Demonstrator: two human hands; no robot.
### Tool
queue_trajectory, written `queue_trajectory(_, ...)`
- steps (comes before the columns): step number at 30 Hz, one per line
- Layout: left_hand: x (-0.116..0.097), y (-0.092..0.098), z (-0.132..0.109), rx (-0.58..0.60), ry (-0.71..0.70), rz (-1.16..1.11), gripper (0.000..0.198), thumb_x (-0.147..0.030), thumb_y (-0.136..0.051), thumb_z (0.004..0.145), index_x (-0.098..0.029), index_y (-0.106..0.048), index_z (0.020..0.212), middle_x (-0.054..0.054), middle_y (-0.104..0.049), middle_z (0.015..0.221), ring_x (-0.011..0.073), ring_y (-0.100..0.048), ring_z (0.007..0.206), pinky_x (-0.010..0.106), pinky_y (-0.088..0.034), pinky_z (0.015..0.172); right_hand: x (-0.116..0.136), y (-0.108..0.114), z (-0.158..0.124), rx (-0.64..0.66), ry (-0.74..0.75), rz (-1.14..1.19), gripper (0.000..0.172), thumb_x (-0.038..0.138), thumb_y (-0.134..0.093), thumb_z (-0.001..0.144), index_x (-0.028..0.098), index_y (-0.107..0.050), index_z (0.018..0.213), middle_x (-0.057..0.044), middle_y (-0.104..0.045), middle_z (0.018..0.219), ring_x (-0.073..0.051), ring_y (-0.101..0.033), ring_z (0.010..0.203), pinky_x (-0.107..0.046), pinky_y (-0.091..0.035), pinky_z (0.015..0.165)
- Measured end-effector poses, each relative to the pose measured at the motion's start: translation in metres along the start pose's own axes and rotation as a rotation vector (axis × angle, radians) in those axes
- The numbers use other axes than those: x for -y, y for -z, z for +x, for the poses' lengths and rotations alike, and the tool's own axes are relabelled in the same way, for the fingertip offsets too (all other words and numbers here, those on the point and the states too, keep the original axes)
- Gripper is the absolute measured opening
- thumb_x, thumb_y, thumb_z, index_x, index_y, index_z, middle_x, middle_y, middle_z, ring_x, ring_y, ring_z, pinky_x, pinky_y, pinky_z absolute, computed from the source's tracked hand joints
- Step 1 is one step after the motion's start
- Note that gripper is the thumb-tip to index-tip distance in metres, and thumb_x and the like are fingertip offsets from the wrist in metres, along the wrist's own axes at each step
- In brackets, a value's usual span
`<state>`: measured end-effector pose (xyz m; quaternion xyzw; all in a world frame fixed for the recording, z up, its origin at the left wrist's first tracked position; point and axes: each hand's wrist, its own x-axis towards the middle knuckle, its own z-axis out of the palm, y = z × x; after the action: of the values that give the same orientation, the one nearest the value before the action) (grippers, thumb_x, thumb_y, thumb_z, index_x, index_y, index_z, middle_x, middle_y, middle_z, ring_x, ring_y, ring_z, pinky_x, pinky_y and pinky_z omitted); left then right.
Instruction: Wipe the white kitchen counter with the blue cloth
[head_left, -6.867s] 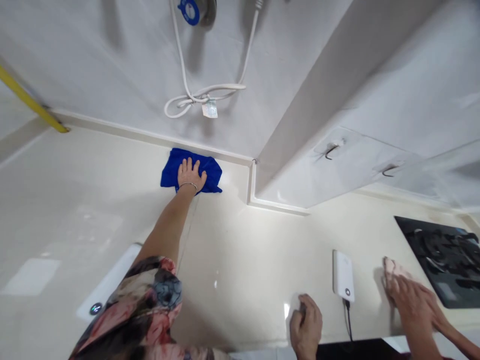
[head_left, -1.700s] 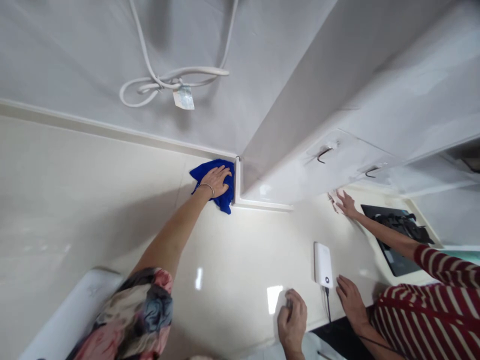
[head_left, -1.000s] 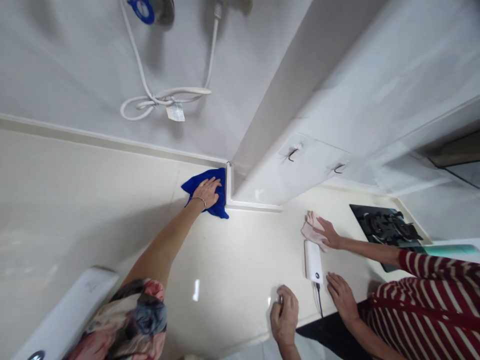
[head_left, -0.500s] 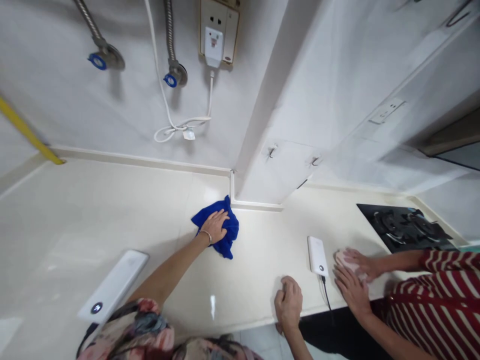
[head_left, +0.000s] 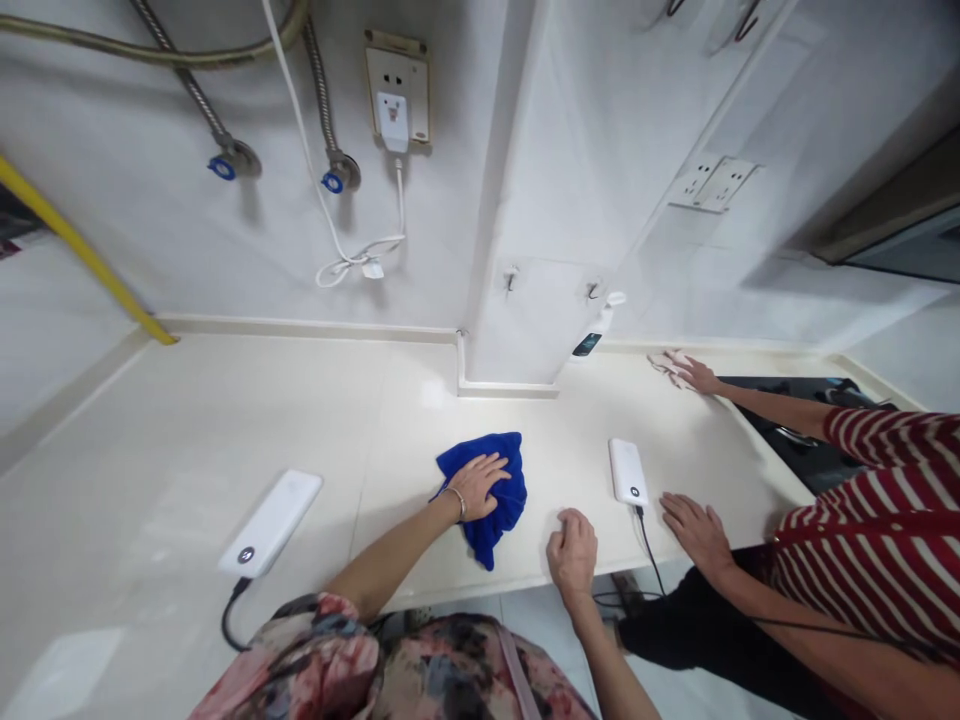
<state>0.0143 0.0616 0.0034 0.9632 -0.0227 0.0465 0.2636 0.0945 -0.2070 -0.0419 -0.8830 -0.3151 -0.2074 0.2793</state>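
A crumpled blue cloth [head_left: 508, 505] lies on the pale counter, near its front edge. My left hand [head_left: 480, 484], with a bracelet at the wrist, presses on it from above, fingers stretched over the fabric. My right hand [head_left: 574, 552] rests at the counter's front edge, right of the cloth and apart from it. Its fingers are curled in, with nothing seen in them. Close by that hand, to its right, a white power bank [head_left: 628, 470] with a black cable lies on the counter.
A co-worker in a striped top [head_left: 877, 560] stands at right, one hand on a pale cloth [head_left: 670, 366] near the black gas stove [head_left: 795, 430]. Another white power bank [head_left: 274, 522] lies at left. A wall pillar [head_left: 525, 330] juts over the counter; a yellow pipe [head_left: 82, 250] descends at far left.
My left hand and the blue cloth have moved from the pillar's corner toward the front edge and right. The co-worker's one hand has slid the pale cloth back toward the wall.
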Motion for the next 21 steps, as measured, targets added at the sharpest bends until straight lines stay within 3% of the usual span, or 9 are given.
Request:
queue_trajectory(5, 0.009, 0.011, -0.008, -0.012, 0.046, 0.054, 0.061, -0.025, -0.059, 0.084, -0.028, -0.057, 0.145, 0.006, -0.040, 0.165, 0.0266, -0.028, 0.156, 0.053, -0.021, 0.130, -0.001, 0.000, -0.001, 0.005, -0.004, 0.020, 0.030, 0.011, -0.041, 0.084, 0.018, -0.059, 0.108, -0.014, -0.063, 0.116, -0.029, -0.056, 0.112, -0.043, -0.044, 0.093)
queue_trajectory(8, 0.027, 0.024, -0.019, -0.042, 0.112, 0.113, 0.061, -0.029, -0.056, 0.090, -0.029, -0.053, 0.151, 0.006, -0.038, 0.166, 0.0268, -0.027, 0.157, 0.053, -0.020, 0.131, -0.001, 0.000, -0.001, -0.003, -0.013, 0.028, 0.030, 0.012, -0.041, 0.085, 0.018, -0.059, 0.108, -0.014, -0.063, 0.117, -0.029, -0.056, 0.113, -0.044, -0.044, 0.095)
queue_trajectory(14, 0.096, 0.067, -0.045, -0.133, 0.315, 0.228, 0.058, -0.033, -0.051, 0.096, -0.028, -0.051, 0.153, 0.007, -0.035, 0.167, 0.0277, -0.027, 0.157, 0.053, -0.023, 0.130, -0.007, 0.002, -0.002, 0.005, 0.021, 0.032, 0.029, 0.013, -0.042, 0.086, 0.017, -0.060, 0.108, -0.015, -0.064, 0.115, -0.030, -0.058, 0.111, -0.044, -0.046, 0.095)
queue_trajectory(21, 0.181, 0.128, -0.065, -0.209, 0.641, 0.260, 0.059, -0.039, -0.046, 0.099, -0.025, -0.047, 0.156, 0.006, -0.031, 0.170, 0.0271, -0.022, 0.158, 0.048, -0.017, 0.131, -0.010, 0.005, 0.000, 0.023, 0.055, 0.040, 0.027, 0.019, -0.046, 0.083, 0.019, -0.060, 0.105, -0.014, -0.065, 0.110, -0.032, -0.061, 0.105, -0.049, -0.050, 0.092)
